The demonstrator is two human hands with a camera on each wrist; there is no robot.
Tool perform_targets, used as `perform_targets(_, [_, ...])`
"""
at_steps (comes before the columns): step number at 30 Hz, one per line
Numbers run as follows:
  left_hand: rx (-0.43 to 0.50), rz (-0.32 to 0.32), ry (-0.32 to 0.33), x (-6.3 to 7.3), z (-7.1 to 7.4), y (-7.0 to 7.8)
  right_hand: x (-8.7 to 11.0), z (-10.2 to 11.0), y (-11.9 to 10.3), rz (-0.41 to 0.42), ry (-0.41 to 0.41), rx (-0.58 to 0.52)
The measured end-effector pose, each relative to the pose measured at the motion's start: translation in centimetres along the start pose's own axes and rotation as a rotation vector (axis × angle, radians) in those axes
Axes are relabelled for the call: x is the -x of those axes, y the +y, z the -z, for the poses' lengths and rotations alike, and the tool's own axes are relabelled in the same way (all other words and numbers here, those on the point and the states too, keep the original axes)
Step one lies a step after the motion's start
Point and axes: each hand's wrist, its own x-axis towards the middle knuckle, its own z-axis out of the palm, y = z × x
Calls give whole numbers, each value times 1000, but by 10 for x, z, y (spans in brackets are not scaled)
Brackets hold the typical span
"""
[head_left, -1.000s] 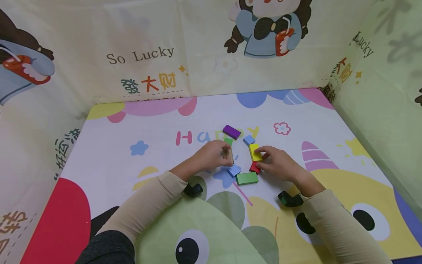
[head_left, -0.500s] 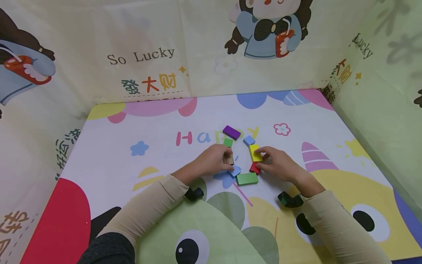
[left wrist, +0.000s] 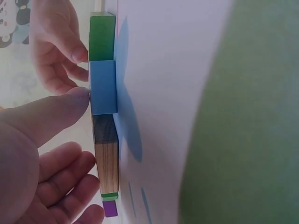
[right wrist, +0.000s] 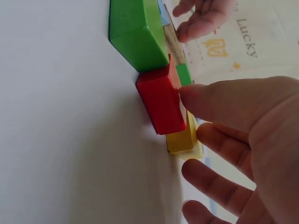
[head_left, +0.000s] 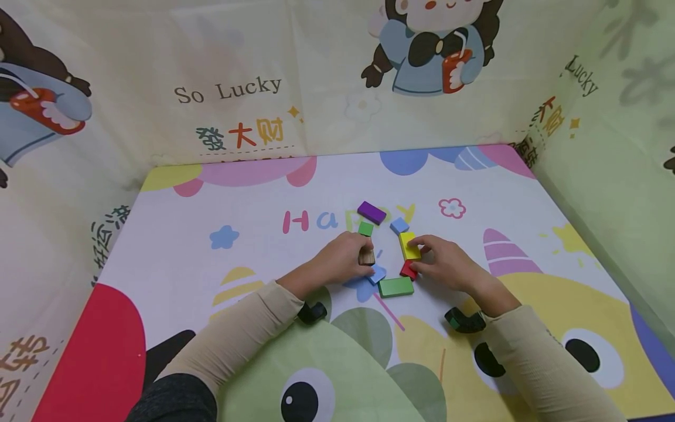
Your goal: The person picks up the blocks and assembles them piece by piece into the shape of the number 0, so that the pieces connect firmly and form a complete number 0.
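Note:
Colored blocks lie in a ring on the printed mat. My left hand (head_left: 343,256) is at the ring's left side. In the left wrist view its thumb touches a blue block (left wrist: 103,86), and its loosely bent fingers are beside a wooden block (left wrist: 107,163). Across the ring, my right hand (head_left: 445,261) has its thumb on a red block (right wrist: 161,100) and its index finger at a yellow block (head_left: 407,246). A long green block (head_left: 395,287) closes the near side, between the blue and red ones.
At the ring's far side are a small green block (head_left: 365,228), a purple block (head_left: 371,212) and a second blue block (head_left: 399,225). The mat (head_left: 253,202) ends at a printed cloth wall (head_left: 327,111) behind, with more cloth on both sides.
My left hand has shifted slightly toward me; its thumb has come down from the wooden block to the blue block. More of the small green block shows. My right hand stays in place.

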Motion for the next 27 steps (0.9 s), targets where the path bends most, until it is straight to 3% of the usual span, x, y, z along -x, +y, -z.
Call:
perform_targets(14, [-16,-7,0,2,1,1,-4,8,-5,-3,19,-11])
perform_targets(22, [-13,-3,3,1,1,1,-24,20,-15,59,74,-1])
perform_targets(27, [-7,-2,10,2,0,1,-41,23,-20,57,62,-15])
